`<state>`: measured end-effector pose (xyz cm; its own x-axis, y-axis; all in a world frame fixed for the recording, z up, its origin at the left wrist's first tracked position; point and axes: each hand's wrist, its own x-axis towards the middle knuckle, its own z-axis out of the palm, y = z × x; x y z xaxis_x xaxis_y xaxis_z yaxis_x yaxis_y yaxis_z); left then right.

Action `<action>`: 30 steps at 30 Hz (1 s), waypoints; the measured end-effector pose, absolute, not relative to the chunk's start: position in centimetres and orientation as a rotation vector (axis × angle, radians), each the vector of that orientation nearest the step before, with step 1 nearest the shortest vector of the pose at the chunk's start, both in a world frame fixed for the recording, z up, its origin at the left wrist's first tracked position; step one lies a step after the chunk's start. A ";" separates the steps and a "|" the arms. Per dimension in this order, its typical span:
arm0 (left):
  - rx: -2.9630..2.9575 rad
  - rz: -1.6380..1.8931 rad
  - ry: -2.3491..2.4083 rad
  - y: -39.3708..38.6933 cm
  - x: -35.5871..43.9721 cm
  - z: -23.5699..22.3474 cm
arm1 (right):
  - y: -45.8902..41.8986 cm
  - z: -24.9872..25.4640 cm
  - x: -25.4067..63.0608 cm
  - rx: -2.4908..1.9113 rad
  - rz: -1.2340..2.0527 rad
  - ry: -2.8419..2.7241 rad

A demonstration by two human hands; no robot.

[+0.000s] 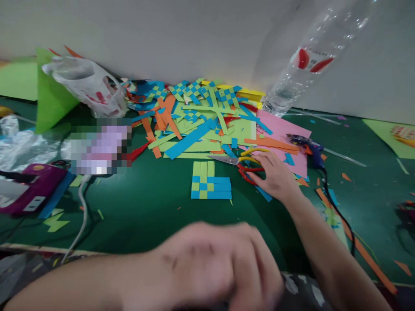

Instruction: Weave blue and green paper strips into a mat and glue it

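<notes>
A pair of scissors lies on the green table with its blades pointing left. My right hand has its fingers and thumb closed on the red and yellow handles. To the left of the blades lies a small woven paper piece of blue and light-green strips, flat, with loose strip ends at its top and right side. My left hand is close to the camera at the bottom, slightly blurred, its fingers curled in. Whatever it holds, if anything, is hidden.
A heap of paper strips and woven pieces fills the back. A clear bottle leans right; below it are pink paper and a glue gun. Leftward are a plastic bag, a blurred-out phone with a cable and a purple device.
</notes>
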<state>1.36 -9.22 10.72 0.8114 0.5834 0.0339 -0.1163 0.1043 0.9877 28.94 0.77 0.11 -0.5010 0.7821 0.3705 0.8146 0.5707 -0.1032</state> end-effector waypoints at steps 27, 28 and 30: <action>2.747 0.692 1.455 0.8 -3.8 0.3 | 0.5 0.4 29.1 -1.546 -0.140 -2.113; 2.747 0.698 1.440 0.7 -3.7 0.2 | 0.5 0.4 29.0 -1.539 -0.132 -2.100; 2.755 0.708 1.412 0.7 -3.6 0.2 | 0.5 0.5 28.9 -1.523 -0.124 -2.080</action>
<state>-3.64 0.66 0.24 0.5052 0.7636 0.4022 0.7788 -0.6041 0.1686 28.85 0.46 0.46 -0.2041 0.8527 0.4809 0.9037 0.3530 -0.2423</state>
